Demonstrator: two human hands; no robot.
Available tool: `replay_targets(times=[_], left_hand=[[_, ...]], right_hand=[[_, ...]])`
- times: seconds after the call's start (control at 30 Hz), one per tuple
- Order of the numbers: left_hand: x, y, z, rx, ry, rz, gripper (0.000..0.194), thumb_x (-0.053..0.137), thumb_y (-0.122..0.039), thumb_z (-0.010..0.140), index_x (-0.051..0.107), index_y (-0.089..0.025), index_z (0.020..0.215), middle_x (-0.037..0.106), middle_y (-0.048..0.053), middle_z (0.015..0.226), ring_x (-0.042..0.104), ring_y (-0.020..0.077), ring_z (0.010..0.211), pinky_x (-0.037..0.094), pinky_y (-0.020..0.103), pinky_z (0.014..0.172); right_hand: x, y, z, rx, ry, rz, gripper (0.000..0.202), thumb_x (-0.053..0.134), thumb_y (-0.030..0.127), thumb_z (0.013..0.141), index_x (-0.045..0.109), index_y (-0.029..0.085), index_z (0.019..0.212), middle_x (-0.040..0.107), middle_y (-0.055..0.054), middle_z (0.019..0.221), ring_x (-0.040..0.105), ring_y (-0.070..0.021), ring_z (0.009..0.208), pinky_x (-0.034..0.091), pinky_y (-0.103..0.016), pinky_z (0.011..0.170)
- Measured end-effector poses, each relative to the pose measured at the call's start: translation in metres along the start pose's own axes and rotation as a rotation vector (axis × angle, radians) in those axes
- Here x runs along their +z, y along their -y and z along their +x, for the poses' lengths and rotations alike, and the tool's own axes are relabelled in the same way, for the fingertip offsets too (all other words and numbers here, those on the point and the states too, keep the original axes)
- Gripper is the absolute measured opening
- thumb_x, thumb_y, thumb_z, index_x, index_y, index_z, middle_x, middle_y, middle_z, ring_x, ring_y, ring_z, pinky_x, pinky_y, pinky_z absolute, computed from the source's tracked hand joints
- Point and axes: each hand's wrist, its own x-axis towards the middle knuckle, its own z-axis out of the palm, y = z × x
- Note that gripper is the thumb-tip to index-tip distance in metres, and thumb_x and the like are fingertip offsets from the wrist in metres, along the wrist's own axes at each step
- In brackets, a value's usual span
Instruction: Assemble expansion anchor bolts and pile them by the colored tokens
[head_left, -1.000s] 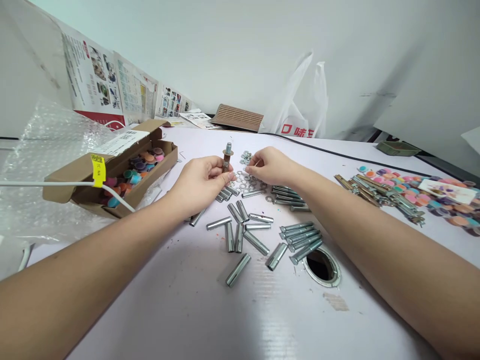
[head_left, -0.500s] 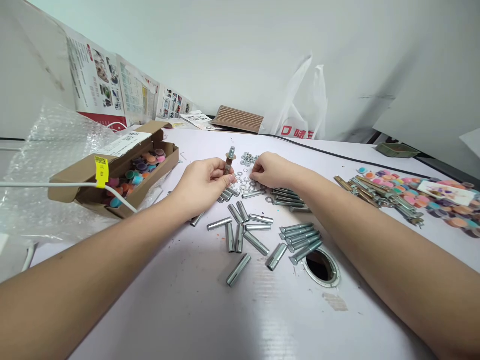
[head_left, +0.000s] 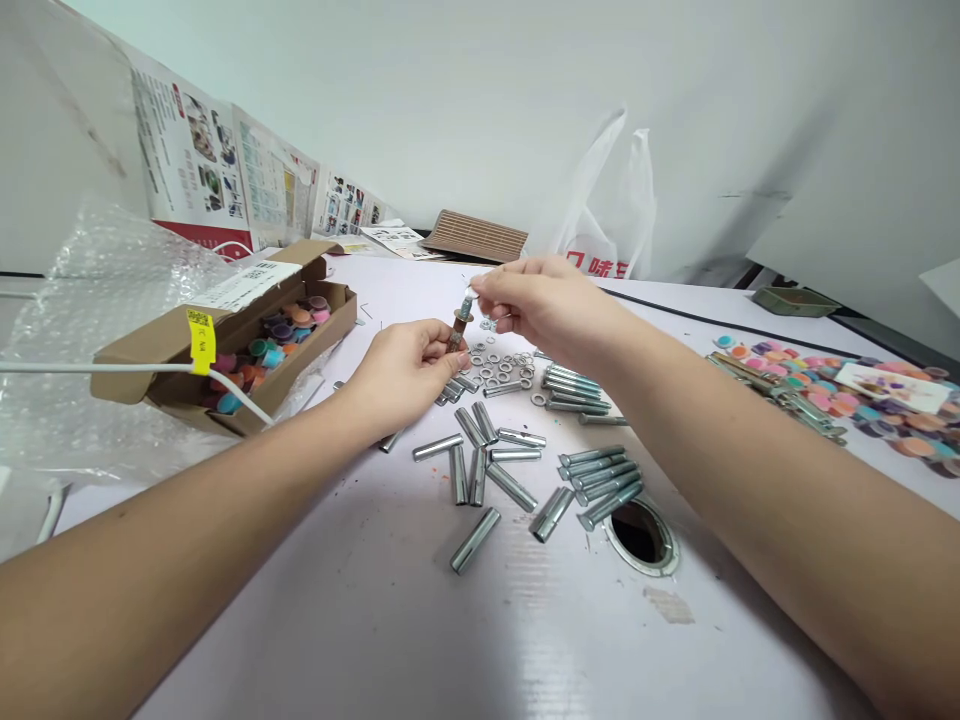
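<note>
My left hand [head_left: 409,370] grips an upright expansion bolt [head_left: 456,335] between thumb and fingers, its threaded end up and a collar-like washer around it. Over the tip of that thread, my right hand [head_left: 525,300] pinches a small shiny washer [head_left: 471,293], partly hidden and blurred by glare. Below the hands lies a scatter of loose washers [head_left: 501,370]. A few nuts [head_left: 487,325] show behind, mostly covered by my right hand. Loose metal sleeves [head_left: 512,486] are spread nearer to me, beside stacked bolts [head_left: 604,475] on the right.
A cardboard box [head_left: 330,325] of coloured caps stands at left with bubble wrap [head_left: 67,330] around it. On the right are more expansion bolts [head_left: 795,400] and coloured caps [head_left: 907,420]. A round hole [head_left: 643,535] opens in the white table. A black cable [head_left: 712,315] runs along the back.
My right hand has risen from the washers and moved up to the tip of the bolt, a small shiny piece now in its fingers. My left hand has barely moved.
</note>
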Motion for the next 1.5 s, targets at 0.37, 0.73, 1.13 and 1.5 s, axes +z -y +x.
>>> replay_targets(times=[0.37, 0.73, 1.13, 1.5], left_hand=[[-0.001, -0.001, 0.0, 0.032, -0.002, 0.082, 0.023, 0.065, -0.042, 0.085, 0.07, -0.02, 0.09, 0.069, 0.0, 0.068, 0.057, 0.016, 0.064, 0.038, 0.028, 0.06], [-0.001, -0.008, -0.001, 0.013, -0.035, 0.046, 0.02, 0.067, -0.037, 0.084, 0.072, -0.02, 0.094, 0.074, -0.001, 0.073, 0.064, 0.0162, 0.072, 0.043, 0.026, 0.067], [0.0, -0.004, -0.002, 0.029, -0.017, 0.054, 0.021, 0.068, -0.038, 0.083, 0.072, -0.02, 0.094, 0.075, 0.0, 0.074, 0.065, 0.0169, 0.072, 0.043, 0.028, 0.068], [0.001, -0.008, -0.003, 0.01, -0.041, 0.123, 0.022, 0.07, -0.036, 0.081, 0.074, -0.021, 0.095, 0.077, 0.001, 0.079, 0.068, 0.0193, 0.078, 0.044, 0.03, 0.071]], right_hand=[[0.005, 0.003, -0.001, 0.096, -0.002, -0.136, 0.028, 0.063, 0.037, 0.093, 0.062, 0.015, 0.076, 0.063, -0.006, 0.084, 0.05, -0.0112, 0.069, 0.041, -0.027, 0.064], [-0.016, -0.066, 0.018, -0.084, -0.11, -0.995, 0.025, 0.062, 0.037, 0.089, 0.07, 0.016, 0.1, 0.072, -0.009, 0.091, 0.058, -0.0184, 0.077, 0.037, -0.03, 0.068], [-0.013, -0.079, 0.027, -0.068, -0.106, -0.973, 0.031, 0.062, 0.04, 0.087, 0.072, 0.016, 0.104, 0.074, -0.009, 0.096, 0.062, -0.0192, 0.077, 0.042, -0.03, 0.069], [-0.016, -0.086, 0.034, -0.088, -0.085, -0.935, 0.017, 0.064, 0.032, 0.087, 0.073, 0.018, 0.086, 0.073, -0.006, 0.086, 0.062, -0.0193, 0.075, 0.044, -0.031, 0.069]])
